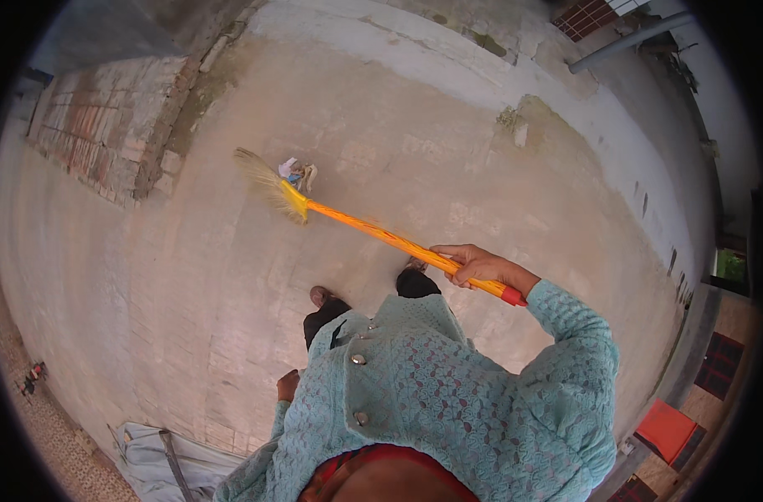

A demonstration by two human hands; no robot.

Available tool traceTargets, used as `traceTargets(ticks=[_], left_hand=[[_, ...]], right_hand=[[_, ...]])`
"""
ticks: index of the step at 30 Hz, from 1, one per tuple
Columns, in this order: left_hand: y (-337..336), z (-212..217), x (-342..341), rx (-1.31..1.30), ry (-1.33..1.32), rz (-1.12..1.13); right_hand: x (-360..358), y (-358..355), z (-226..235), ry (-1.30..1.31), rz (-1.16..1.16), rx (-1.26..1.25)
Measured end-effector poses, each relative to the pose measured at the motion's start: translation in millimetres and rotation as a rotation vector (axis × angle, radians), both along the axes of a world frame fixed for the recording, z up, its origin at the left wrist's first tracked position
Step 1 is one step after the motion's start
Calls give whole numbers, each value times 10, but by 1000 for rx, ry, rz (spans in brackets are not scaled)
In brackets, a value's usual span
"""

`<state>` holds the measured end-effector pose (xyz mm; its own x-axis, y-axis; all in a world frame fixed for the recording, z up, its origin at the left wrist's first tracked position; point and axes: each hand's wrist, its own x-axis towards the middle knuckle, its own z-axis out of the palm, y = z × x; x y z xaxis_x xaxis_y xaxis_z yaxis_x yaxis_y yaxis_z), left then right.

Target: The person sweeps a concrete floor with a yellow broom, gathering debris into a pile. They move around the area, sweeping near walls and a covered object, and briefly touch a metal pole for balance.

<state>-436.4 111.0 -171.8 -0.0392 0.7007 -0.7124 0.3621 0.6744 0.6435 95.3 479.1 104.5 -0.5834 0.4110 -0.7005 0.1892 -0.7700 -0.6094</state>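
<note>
My right hand [479,266] is closed around the orange handle of a broom [381,236], close to its red end cap. The handle slants away to the far left, where a yellow collar holds pale, spread bristles against the floor. Just beyond the collar lies a small heap of crumpled litter [298,173], white, blue and brownish, beside the bristles. My left hand [288,385] hangs low by my left side, apart from the broom. It looks small here, and its fingers are too hidden to make out.
I stand on a dusty brick-paved floor [515,184], my feet near the broom handle. A low brick structure [105,125] rises at the far left. Grey cloth [172,460] lies at the lower left. On the right are a pale wall [641,176] and a red object [668,428].
</note>
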Motion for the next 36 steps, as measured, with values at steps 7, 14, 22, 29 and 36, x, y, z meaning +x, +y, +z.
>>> traceTargets(ticks=[7, 14, 22, 29, 36], left_hand=[[3089, 1234, 1139, -148, -8, 296], [4034, 1527, 2059, -38, 45, 54], [3935, 406, 1990, -327, 7, -223], [5500, 854, 3826, -253, 129, -419], [7655, 2826, 7032, 849, -235, -689]], right_hand=[[894, -568, 234, 195, -444, -58], [1687, -924, -40, 198, -907, 33], [2718, -644, -180, 236, -1540, 48], [3174, -1213, 209, 81, -2013, 31], [3191, -1472, 406, 25, -2295, 109]])
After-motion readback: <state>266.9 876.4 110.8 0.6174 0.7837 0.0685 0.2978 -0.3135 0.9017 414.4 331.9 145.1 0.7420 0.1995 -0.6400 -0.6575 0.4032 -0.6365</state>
